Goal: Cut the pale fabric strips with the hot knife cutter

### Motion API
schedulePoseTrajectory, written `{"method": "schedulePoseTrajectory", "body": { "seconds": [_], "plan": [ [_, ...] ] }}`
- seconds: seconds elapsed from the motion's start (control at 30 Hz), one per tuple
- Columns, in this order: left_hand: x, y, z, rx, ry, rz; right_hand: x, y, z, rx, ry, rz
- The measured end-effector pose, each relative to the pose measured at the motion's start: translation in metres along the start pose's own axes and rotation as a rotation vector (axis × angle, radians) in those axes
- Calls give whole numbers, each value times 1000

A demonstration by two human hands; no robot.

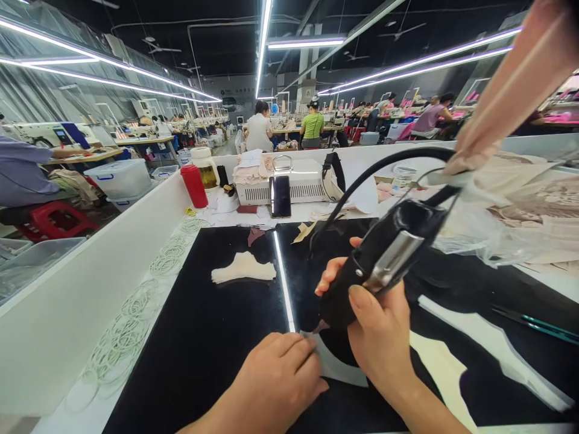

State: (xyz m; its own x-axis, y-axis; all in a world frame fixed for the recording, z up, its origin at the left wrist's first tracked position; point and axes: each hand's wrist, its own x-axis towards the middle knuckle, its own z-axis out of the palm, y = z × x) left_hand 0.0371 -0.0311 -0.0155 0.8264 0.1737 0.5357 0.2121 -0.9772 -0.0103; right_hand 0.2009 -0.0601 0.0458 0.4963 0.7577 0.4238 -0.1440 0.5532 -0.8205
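Observation:
In my right hand [384, 331] is a black corded hand tool [393, 241] with a metal lever, its fingers wrapped around the body and the thumb along the near side. The tool tilts down to the left, its tip close to a grey curved fabric piece [341, 364]. My left hand [283, 377] rests on that piece's left end, fingers curled together over it and partly hiding it. A cream stack of cut pieces [244, 268] lies at the upper left of the black mat [181, 343]. Beside my right forearm are a cream cut piece [441, 367] and a white one [493, 343].
Tweezers [536, 322] lie at the right. A phone [280, 196] leans against a white vented box [301, 175] at the back, near a red bottle [193, 187]. Pale green rings [129, 322] line the left wall [90, 271]. The tool's cable [362, 175] arches overhead.

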Motion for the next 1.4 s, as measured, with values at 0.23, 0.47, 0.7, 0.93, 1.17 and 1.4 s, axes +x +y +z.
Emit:
{"method": "schedulePoseTrajectory", "body": {
  "seconds": [0.23,0.47,0.7,0.93,1.17,1.4],
  "plan": [
    [-1,1,-3,-5,3,7,-12,-29,-26,-87,69,1],
    [1,2,-6,-12,-8,5,-24,-39,-40,-150,77,-10],
    [0,3,-8,-4,-11,7,-27,-38,-45,-155,72,-19],
    [1,3,-7,9,5,12,-30,-35,-50,-191,88,-29],
    [1,1,-9,-5,17,1,-29,-40,-45,-166,96,-20],
    [2,-1,-6,-5,13,-2,-33,-41,-48,-185,73,-23]
  ]
}}
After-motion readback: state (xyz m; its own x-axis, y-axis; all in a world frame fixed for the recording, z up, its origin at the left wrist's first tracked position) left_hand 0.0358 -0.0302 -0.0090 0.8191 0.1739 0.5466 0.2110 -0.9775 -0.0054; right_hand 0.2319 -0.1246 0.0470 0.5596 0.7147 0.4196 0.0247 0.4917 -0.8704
